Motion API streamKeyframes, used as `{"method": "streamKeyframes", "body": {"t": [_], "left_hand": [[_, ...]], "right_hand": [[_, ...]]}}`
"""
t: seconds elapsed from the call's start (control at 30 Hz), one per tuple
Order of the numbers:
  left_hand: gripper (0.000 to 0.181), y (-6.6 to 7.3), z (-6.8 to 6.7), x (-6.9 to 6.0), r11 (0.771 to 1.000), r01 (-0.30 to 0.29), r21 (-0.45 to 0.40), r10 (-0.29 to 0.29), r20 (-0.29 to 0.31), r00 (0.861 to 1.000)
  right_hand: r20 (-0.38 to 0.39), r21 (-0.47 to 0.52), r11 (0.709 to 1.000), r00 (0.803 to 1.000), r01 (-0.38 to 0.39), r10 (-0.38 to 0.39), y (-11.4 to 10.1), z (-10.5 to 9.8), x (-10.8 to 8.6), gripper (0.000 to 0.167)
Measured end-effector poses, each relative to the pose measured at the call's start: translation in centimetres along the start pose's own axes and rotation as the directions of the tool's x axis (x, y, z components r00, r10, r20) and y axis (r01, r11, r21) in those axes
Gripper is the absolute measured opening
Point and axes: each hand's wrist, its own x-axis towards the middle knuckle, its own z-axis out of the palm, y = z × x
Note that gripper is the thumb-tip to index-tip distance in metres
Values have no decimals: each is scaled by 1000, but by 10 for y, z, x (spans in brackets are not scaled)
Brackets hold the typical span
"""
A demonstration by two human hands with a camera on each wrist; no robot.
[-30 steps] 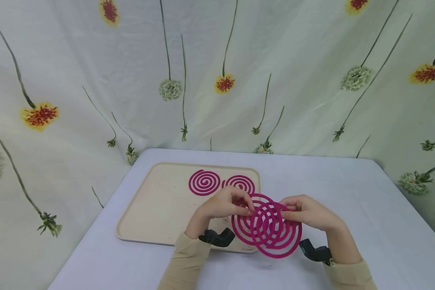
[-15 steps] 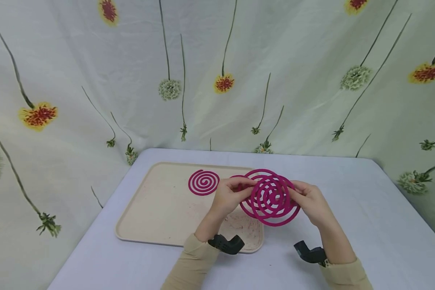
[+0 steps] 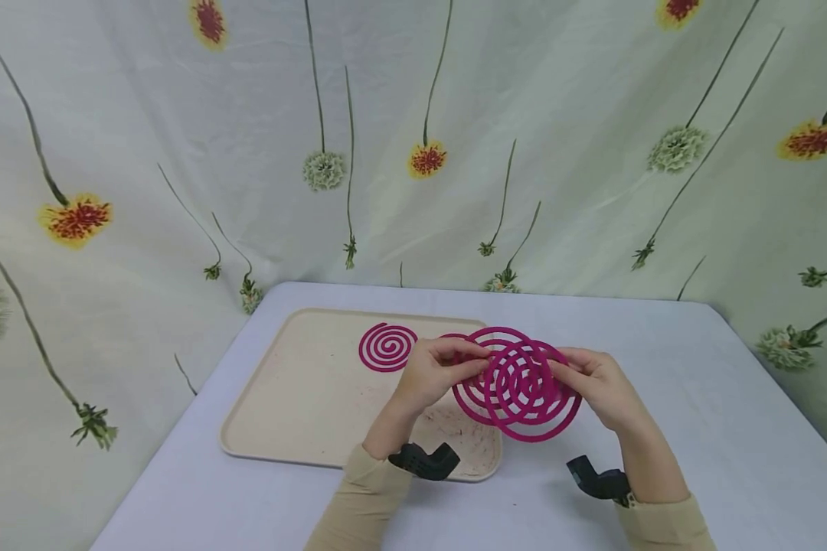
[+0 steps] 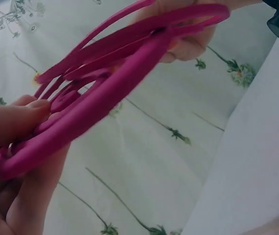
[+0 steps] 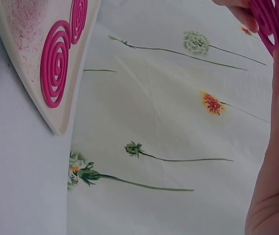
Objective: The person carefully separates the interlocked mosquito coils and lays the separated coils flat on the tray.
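Note:
Two magenta mosquito coils (image 3: 532,438), overlapping and slightly offset, are held up above the right end of the beige tray (image 3: 296,405). My left hand (image 3: 427,375) pinches their left side between thumb and fingers. On the right side, my right hand (image 3: 603,389) pinches the rim. From the left wrist view, the held coils (image 4: 105,100) appear edge-on, with a gap between them at one side. A flat coil (image 3: 389,347) lies on the tray near its back edge. Beside it lies another coil (image 5: 56,63), whole in the right wrist view but partly hidden in the head view.
Reddish crumbs (image 3: 465,440) are scattered on the tray's right end. The tray sits on a white-covered table (image 3: 661,367), in front of a flower-printed cloth (image 3: 579,99). A black wrist camera (image 3: 425,461) is strapped to the left wrist, another (image 3: 599,480) to the right.
Both hands have raised the held coils from near the tray's front edge, then lowered them slightly. The overlap between the two coils has shifted. The flat coil at the back has not moved.

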Motion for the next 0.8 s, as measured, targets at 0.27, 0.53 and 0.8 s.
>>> {"method": "streamKeyframes", "body": {"t": [0.27, 0.53, 0.8], "left_hand": [[15, 2, -6, 0, 1000, 24, -4, -24, -28, 999], [16, 5, -2, 1, 996, 39, -75, -60, -297, 953], [23, 4, -2, 0, 995, 81, -52, -87, -109, 990]], "right_hand": [[-21, -16, 999, 999, -31, 30, 0, -3, -1, 29], [-325, 42, 992, 937, -122, 129, -4, 6, 2, 41], [-398, 120, 979, 896, -162, 197, -7, 17, 6, 45]]}}
